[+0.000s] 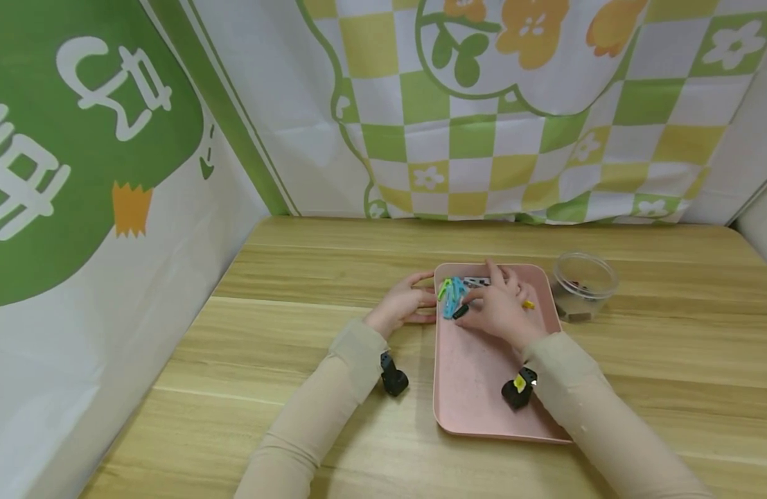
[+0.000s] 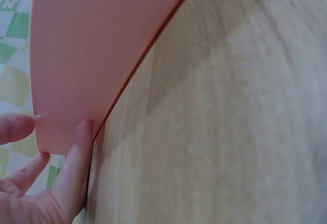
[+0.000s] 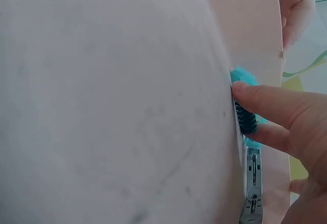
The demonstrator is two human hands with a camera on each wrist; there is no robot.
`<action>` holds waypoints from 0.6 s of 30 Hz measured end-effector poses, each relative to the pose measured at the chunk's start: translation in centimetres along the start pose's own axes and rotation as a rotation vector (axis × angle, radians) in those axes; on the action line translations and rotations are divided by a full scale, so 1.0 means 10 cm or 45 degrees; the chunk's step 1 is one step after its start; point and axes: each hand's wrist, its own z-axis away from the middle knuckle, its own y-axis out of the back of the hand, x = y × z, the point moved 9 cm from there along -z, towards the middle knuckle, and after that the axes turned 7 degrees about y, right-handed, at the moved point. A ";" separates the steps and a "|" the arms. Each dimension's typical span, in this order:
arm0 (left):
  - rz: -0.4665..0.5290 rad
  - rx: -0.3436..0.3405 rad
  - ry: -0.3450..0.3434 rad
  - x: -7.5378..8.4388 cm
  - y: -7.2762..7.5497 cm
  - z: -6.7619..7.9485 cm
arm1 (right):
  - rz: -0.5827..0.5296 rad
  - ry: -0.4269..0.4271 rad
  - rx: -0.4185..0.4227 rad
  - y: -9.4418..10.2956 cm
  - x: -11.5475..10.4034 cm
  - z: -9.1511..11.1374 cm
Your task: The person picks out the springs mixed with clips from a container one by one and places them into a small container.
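A pink tray (image 1: 477,395) lies on the wooden table. My left hand (image 1: 404,301) touches its left side near the far end, fingers fairly straight against the outer wall and rim. Over the tray's far part, my right hand (image 1: 501,308) pinches a small black ridged piece (image 3: 246,118) between thumb and finger, low against the tray floor. Its exact kind is unclear. Beside it lie blue clips (image 1: 450,305), a light green clip (image 1: 444,288) and a grey clip (image 3: 254,175). A yellow piece (image 1: 529,304) shows past the right hand, which hides part of the tray.
A clear round tub (image 1: 585,287) with small dark and red things inside stands right of the tray's far corner. Bare table (image 1: 283,333) extends to the left. A checkered cloth (image 1: 508,152) hangs behind the far edge.
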 end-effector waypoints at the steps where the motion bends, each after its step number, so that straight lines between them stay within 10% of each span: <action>1: 0.003 0.000 0.004 0.00 0.00 0.00 | -0.002 -0.003 -0.002 0.00 0.00 0.00; 18: 0.006 0.001 -0.006 0.00 0.00 0.00 | 0.014 0.029 0.006 0.00 -0.02 0.00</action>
